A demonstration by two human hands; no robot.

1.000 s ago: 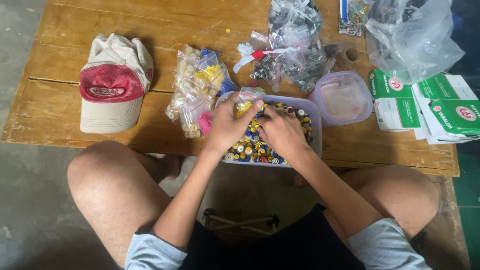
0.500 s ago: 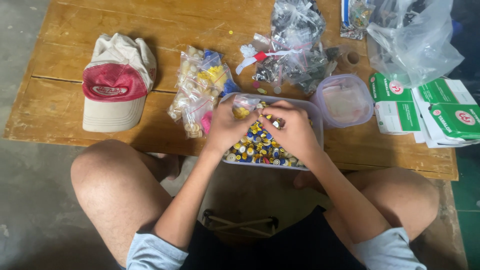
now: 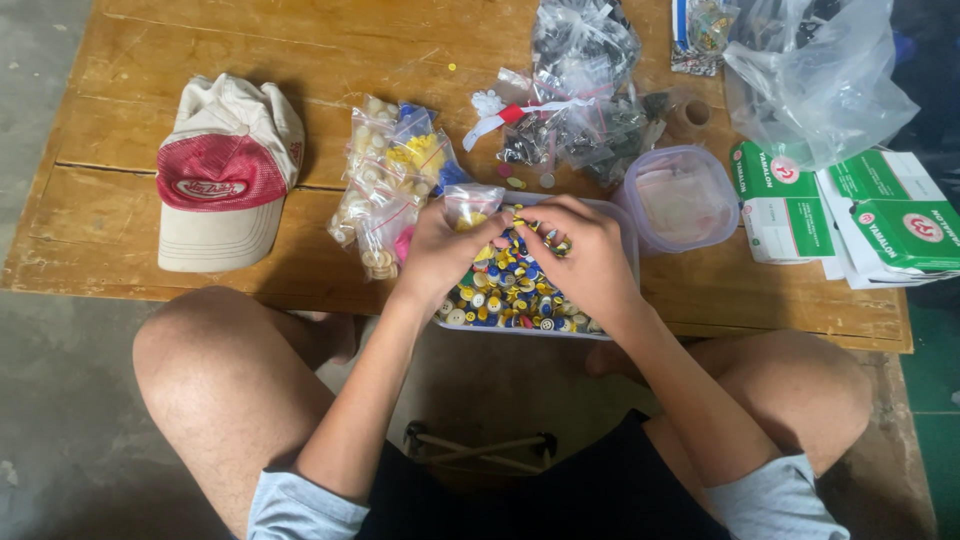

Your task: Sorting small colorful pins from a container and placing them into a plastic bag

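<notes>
Green-and-white boxes lie stacked at the counter's three-o'clock edge, each flat and rectangular with a round red-and-white emblem. At one o'clock sits a large clear bag, crumpled. Beside it, at twelve o'clock, a small card packet with a blue edge. Clear pouches of dark pieces heap near twelve. Small pouches of cream, yellow and blue pieces lie at ten o'clock.
</notes>
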